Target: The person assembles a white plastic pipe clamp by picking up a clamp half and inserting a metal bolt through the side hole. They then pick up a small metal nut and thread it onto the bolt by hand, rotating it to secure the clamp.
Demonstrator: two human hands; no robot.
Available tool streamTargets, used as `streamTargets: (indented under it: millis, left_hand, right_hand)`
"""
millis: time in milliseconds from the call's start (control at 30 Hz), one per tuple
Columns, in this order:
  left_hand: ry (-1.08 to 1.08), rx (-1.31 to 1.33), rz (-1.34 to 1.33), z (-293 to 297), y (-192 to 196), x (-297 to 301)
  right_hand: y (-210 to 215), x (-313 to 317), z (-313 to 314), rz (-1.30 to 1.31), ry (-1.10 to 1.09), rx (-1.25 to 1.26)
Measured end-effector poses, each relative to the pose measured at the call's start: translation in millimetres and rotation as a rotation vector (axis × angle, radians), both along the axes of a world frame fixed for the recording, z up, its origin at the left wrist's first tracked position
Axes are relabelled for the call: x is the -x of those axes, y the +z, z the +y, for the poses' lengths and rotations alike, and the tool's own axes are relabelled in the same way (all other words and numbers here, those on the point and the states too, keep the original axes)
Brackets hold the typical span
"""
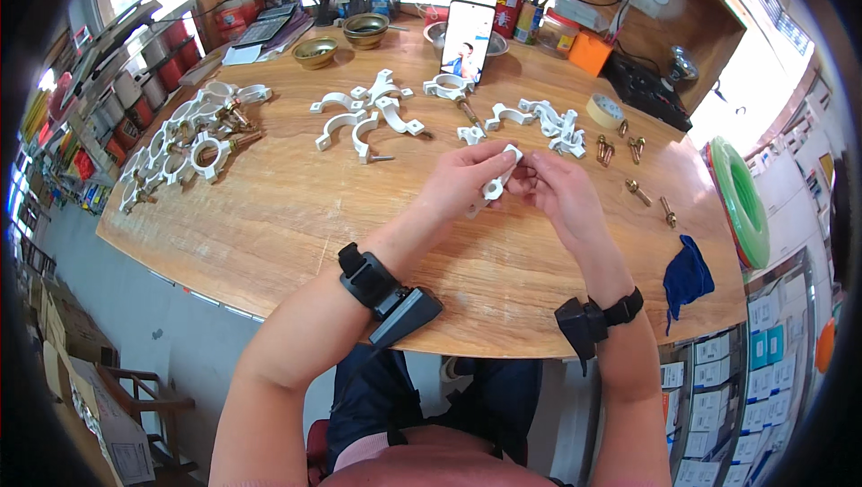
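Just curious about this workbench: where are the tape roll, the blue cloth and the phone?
tape roll (605, 110), head view, on its top rim.
blue cloth (687, 278), head view, on its middle.
phone (468, 40), head view, on its screen.

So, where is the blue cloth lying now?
In the head view, the blue cloth lies on the wooden table near its right edge, right of the right hand.

Seen over a wooden desk (287, 209): left hand (462, 177) and right hand (561, 191) pinching a white plastic clamp half (496, 184) between them. Loose white clamp halves (364, 119) beyond, assembled clamps (184, 141) far left, brass screws (639, 191) and blue cloth (687, 276) right, upright phone (469, 40) behind.
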State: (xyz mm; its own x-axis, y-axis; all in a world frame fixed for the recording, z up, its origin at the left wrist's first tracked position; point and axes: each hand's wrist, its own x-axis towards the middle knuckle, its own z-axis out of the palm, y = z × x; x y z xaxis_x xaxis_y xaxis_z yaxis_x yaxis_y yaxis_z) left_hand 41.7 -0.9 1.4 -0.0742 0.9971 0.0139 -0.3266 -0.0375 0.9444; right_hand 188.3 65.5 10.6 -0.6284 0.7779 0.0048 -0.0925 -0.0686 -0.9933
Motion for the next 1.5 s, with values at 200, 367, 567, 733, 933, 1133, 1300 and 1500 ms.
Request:
streamTargets:
  millis: [200,367,567,733,933,1133,1300,1500]
  left_hand:
    - [-0.093,-0.037,0.037,-3.3,4.6,-2.0]
    - [-0.128,-0.116,-0.048,-8.5,7.8,-4.7]
    - [-0.204,-0.156,-0.029,-6.6,7.3,-2.9]
    - [-0.177,-0.147,-0.006,-4.7,5.7,-1.6]
    - [-0.141,-0.120,0.057,-3.1,5.0,-0.1]
    - [-0.139,-0.151,0.026,-1.2,3.5,0.4]
    - [-0.131,-0.158,0.075,-1.5,3.4,0.4]
    - [-0.112,-0.160,0.050,-4.1,6.9,-4.0]
  right_hand:
    - [0.0,0.1,-1.8,0.133,0.136,0.144]
    - [0.7,-1.9,0.3,0.164,0.159,0.214]
    - [1.9,-3.3,3.3,0.226,0.285,0.240]
    - [-0.8,-4.6,5.0,0.235,0.244,0.137]
    - [2.6,-5.3,3.9,0.147,0.197,0.061]
    - [7.7,-4.9,0.6,0.202,0.272,0.100]
    - [5.0,-6.5,5.2,0.167,0.216,0.154]
    - [8.1,-7.2,1.5,0.036,0.082,0.018]
